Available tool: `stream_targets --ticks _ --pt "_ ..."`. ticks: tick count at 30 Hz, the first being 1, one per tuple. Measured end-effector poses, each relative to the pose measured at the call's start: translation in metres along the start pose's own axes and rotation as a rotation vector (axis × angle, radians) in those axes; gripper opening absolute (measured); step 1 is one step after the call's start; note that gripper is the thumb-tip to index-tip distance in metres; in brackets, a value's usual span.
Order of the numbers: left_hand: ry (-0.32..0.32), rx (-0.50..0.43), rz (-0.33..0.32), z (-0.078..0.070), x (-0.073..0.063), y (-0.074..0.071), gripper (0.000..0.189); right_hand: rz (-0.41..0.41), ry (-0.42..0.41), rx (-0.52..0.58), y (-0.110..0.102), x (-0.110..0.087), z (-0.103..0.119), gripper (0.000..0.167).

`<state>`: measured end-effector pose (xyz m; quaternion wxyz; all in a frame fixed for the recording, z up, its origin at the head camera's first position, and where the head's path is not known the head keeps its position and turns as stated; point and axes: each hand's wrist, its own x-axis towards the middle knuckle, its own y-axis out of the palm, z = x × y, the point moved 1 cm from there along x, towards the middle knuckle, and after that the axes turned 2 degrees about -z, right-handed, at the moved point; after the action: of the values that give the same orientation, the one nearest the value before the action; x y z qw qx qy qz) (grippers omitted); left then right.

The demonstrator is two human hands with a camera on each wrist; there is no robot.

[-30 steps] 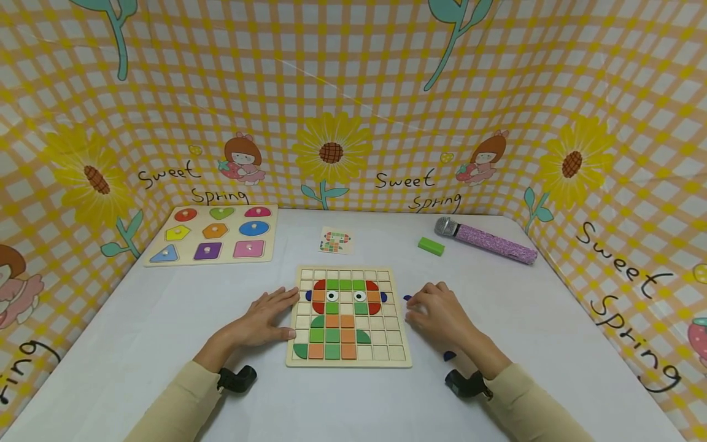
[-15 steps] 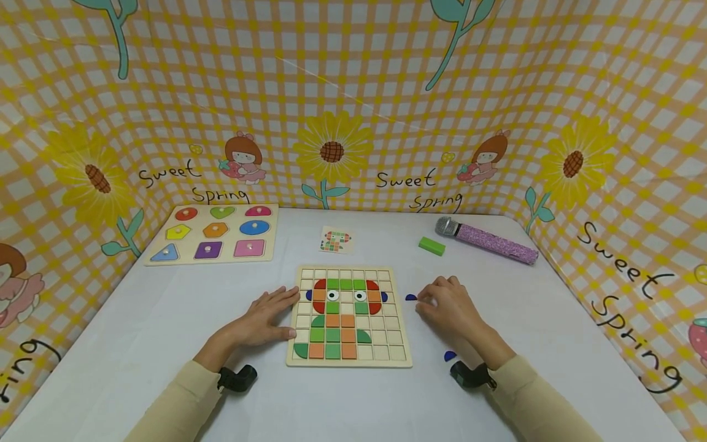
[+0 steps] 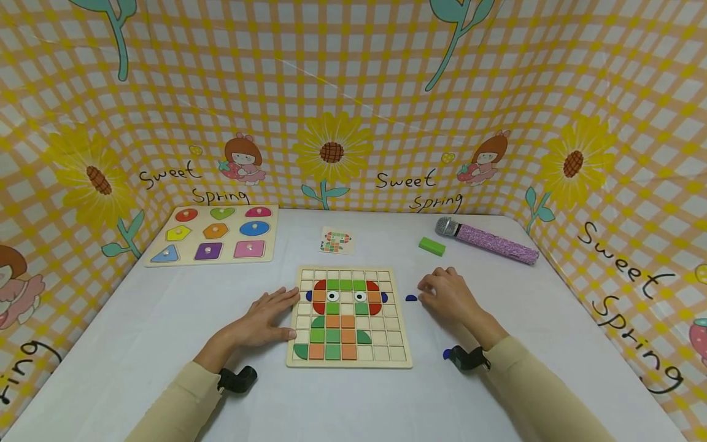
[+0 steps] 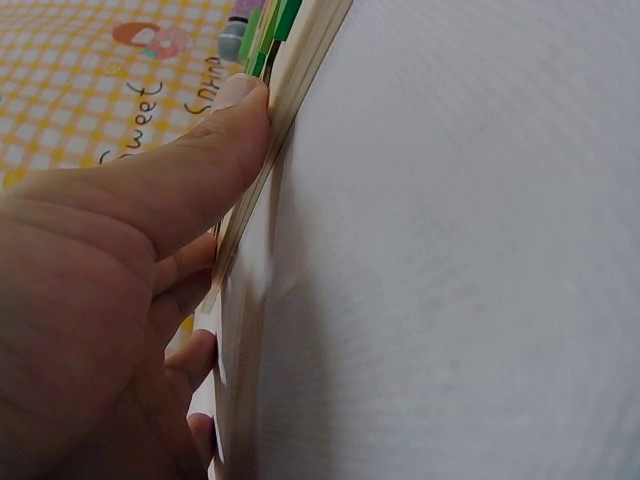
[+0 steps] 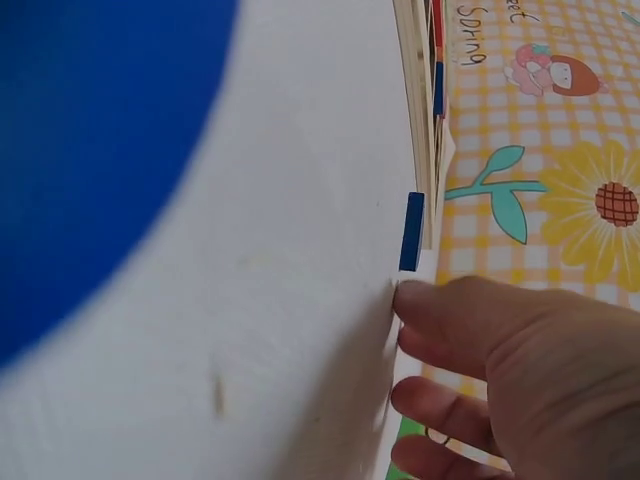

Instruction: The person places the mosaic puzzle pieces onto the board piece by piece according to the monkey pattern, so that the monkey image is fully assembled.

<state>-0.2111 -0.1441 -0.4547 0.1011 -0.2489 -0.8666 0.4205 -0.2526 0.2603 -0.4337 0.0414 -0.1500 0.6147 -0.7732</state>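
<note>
A square wooden grid board (image 3: pixel 381 353) lies on the table, with red, orange, green and blue tiles and two eye tiles set in its cells. My left hand (image 3: pixel 262 319) rests along its left edge, thumb and fingers extended against the frame, as the left wrist view also shows. Right of the board lies a dark blue half-round tile (image 3: pixel 411 298). My right hand (image 3: pixel 450 298) is just right of that tile, fingers loosely bent, fingertips low at the tabletop and nothing visible between them. Nearer to me, a second blue tile (image 3: pixel 447 354) is partly covered by the right wrist camera.
Behind the board lies a small pattern card (image 3: pixel 336 240). A green block (image 3: pixel 431 246) and a glittery purple microphone (image 3: pixel 486 239) are at the back right. The shape puzzle (image 3: pixel 197 233) with knobs occupies the back left. Patterned cloth walls (image 3: pixel 359 73) enclose the table.
My right hand has shifted right and slightly back, away from the board. The blue tile that its fingertips partly covered now shows whole beside them. My left hand has stayed still.
</note>
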Motion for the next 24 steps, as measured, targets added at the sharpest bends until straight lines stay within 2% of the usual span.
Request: stream_targets --ticks 14,24 --pt "0.012 0.011 -0.010 0.001 0.000 0.000 0.077 0.114 -0.129 0.029 0.002 0.002 0.017 0.026" --pt "-0.003 0.001 -0.005 -0.001 0.000 0.000 0.078 0.130 -0.133 0.051 0.003 0.003 0.018 0.024"
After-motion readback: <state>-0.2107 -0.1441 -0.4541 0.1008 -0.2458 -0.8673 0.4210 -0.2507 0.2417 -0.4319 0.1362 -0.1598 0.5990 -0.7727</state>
